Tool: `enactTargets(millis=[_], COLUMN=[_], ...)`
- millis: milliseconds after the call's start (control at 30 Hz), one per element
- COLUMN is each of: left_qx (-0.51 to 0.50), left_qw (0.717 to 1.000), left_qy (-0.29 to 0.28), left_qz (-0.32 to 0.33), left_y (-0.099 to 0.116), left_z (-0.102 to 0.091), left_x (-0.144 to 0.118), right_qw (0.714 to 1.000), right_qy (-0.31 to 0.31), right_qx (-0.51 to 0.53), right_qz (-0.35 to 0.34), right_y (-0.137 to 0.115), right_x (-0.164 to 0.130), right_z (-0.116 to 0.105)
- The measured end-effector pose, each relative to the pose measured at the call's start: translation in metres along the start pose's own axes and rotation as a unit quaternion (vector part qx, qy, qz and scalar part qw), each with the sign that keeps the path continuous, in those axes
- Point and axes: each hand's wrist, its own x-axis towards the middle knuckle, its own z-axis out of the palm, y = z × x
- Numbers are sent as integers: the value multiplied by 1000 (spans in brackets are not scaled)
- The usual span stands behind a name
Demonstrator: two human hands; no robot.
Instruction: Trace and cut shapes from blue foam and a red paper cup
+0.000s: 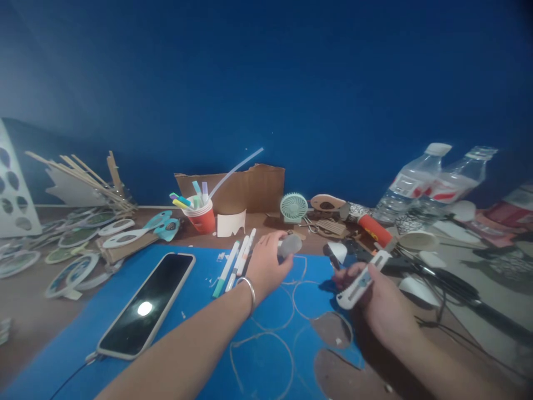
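Note:
My left hand (270, 257), with a silver bangle at the wrist, is closed on a small round grey object (290, 244) above the blue sheet (200, 328). What that object is, I cannot make out. A white utility knife (361, 282) lies in the grip of my right hand (381, 305), over the sheet's right side. Pale circles are drawn on the sheet, and round holes near its right edge show brown table. Just beyond my right fingers is a small white and dark piece (336, 251); whether they touch it is unclear. Several white markers (227, 268) lie left of my left hand.
A phone (147, 305) with a cable rests on the sheet. Behind stand a red cup (203, 218) of pens, torn cardboard (250, 189) and a mint fan (293, 207). Ring-shaped cutouts (79, 278) crowd the left; plastic bottles (412, 183) and black-handled scissors (449, 283) are right.

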Motion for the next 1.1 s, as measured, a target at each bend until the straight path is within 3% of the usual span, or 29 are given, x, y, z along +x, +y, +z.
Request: enactTargets(millis=[100,500,1100], left_qx=[-3,-40,-126], left_qw=[1000,998,989], left_qy=[-6,-39,-79], left_qz=[6,31,-9], left_y=[-1,2,5], left_z=[0,1,-1], left_x=[0,-2,-2], right_qw=[999,998,999], right_qy=[-17,-19,-30], right_qx=[5,-2,-23], right_qz=[37,56,39], right_y=[2,-2,1], right_x=[0,-2,0], right_z=[-2,2,-1])
